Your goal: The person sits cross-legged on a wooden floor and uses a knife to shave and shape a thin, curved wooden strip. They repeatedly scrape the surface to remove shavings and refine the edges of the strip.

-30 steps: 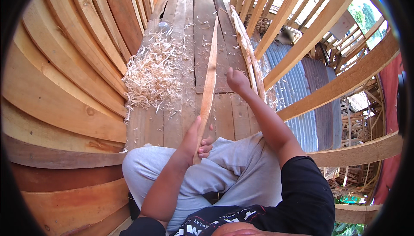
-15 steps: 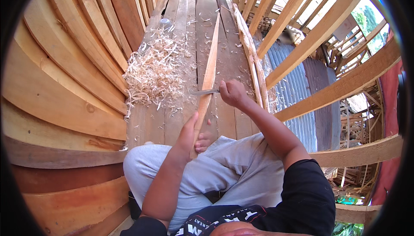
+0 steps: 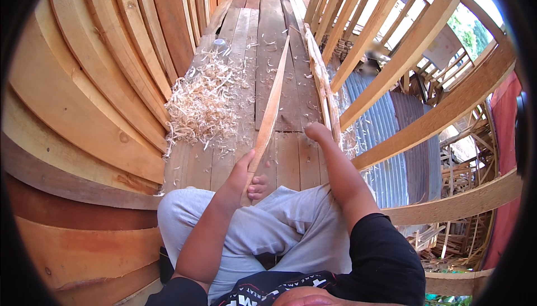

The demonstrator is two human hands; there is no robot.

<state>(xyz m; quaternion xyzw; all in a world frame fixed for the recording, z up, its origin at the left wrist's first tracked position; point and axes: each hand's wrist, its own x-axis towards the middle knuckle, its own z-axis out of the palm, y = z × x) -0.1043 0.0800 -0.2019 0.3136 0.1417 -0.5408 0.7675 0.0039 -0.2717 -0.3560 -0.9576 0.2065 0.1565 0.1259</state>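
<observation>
Slantwise, a tapered stick rises from the left hand over the plank floor.
Taking clock directions from the left hand, which is wrapped closed around the stick's near end above the grey trousers, the stick reaches out between twelve and one o'clock, narrowing to a tip. At two is the right hand, apart from the stick and near some pale poles; it looks curled, but whether it grips anything cannot be told. Shavings lie heaped at eleven, a small container just beyond them. Boards stand around ten, slats between one and two, and a corrugated sheet lies near three.
</observation>
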